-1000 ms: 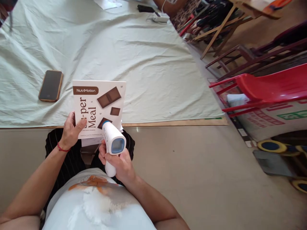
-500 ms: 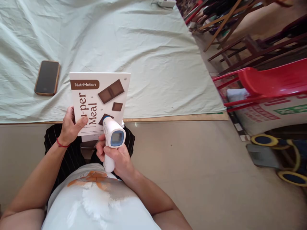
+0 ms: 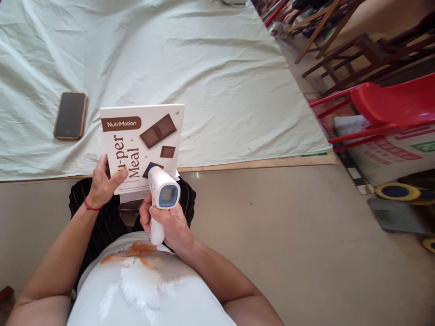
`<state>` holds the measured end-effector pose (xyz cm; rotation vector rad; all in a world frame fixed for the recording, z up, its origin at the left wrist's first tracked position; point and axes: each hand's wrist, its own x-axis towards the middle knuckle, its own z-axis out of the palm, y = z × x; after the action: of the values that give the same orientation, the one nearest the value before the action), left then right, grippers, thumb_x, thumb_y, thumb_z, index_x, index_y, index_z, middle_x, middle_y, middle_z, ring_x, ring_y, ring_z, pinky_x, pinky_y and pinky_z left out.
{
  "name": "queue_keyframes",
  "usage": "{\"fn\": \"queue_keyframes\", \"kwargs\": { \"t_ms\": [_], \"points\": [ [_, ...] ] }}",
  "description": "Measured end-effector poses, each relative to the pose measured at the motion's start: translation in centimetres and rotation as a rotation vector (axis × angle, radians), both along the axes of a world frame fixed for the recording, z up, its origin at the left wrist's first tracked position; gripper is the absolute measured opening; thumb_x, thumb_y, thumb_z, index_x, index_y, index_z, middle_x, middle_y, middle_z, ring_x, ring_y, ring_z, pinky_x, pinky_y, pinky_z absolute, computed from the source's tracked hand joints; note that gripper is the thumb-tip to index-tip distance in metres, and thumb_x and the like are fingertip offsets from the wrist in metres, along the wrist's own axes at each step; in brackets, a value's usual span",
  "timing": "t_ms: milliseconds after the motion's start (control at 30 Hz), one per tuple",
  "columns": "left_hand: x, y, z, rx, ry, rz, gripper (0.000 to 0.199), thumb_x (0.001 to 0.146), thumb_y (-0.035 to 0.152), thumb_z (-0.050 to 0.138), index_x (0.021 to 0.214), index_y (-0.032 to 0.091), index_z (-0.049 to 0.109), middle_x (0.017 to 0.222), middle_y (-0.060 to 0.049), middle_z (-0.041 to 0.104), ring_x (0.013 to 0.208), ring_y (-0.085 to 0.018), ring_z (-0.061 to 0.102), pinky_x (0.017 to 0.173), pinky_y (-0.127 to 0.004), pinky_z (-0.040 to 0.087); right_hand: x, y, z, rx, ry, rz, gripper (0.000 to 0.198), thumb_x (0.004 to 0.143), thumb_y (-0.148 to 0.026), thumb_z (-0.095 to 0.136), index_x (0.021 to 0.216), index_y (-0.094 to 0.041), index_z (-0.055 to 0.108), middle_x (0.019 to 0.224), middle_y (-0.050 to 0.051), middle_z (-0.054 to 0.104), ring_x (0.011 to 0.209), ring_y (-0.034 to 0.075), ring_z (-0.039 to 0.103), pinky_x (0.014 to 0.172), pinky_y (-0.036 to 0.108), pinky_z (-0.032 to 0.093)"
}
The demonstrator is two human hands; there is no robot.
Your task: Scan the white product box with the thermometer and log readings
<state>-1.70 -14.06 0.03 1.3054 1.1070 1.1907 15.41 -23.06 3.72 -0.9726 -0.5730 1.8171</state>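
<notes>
My left hand grips the left edge of a white box, its thumb across the front. The box reads "NutriMotion" and "Meal" beside pictures of chocolate pieces, and it is tilted up over my lap at the table's front edge. Wrapped round the handle of a white infrared thermometer is my right hand. The thermometer's nose points at the lower part of the box, and its blue-framed screen faces me; no reading can be made out. A paper edge shows below the box.
A smartphone lies on the pale green cloth that covers the table, left of the box. To the right stand a red plastic chair, a printed sack and a wooden folding chair. A yellow-rimmed wheel is on the floor.
My view has shifted and turned slightly. Both hands keep hold of the box and the thermometer, with almost no change between them.
</notes>
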Motion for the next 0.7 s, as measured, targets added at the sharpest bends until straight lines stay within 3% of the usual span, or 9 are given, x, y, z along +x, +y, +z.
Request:
{"fn": "queue_keyframes", "kwargs": {
  "t_ms": [700],
  "points": [
    [-0.34,0.00,-0.17,0.029,0.038,-0.004,0.064,0.077,0.063,0.085,0.112,0.014,0.062,0.102,-0.011,0.077,0.089,-0.025,0.073,0.080,-0.035,0.060,-0.56,-0.14,-0.04,-0.009,-0.037,-0.016,0.019,0.068,-0.032,0.070,0.064,-0.022,0.054,0.052,-0.003,0.059,0.043,0.009,0.047,0.043,0.024,0.033]
  ]
}}
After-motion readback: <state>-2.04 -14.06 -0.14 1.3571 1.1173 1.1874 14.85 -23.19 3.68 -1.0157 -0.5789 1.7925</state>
